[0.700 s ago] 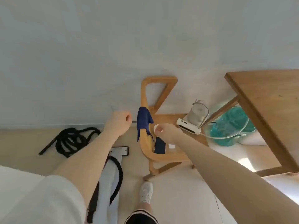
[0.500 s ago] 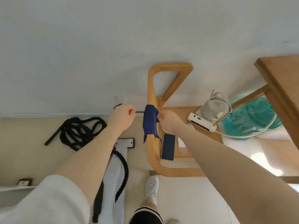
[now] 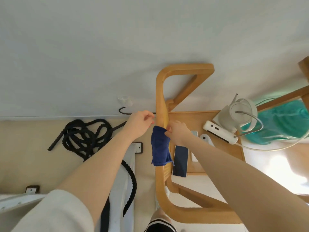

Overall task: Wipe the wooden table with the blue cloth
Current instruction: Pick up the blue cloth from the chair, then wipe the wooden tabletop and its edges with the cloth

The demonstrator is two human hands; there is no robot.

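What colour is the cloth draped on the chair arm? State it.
Dark blue cloth, plain; it shows best in the head view.

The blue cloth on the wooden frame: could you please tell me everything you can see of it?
The blue cloth is dark blue, soft and terry-like, with a slightly frayed lower edge. It hangs draped over the curved light-wood frame of the small table, folded into a narrow strip beside a dark phone. The right hand pinches its upper edge; the left hand is close by, apparently without touching it.
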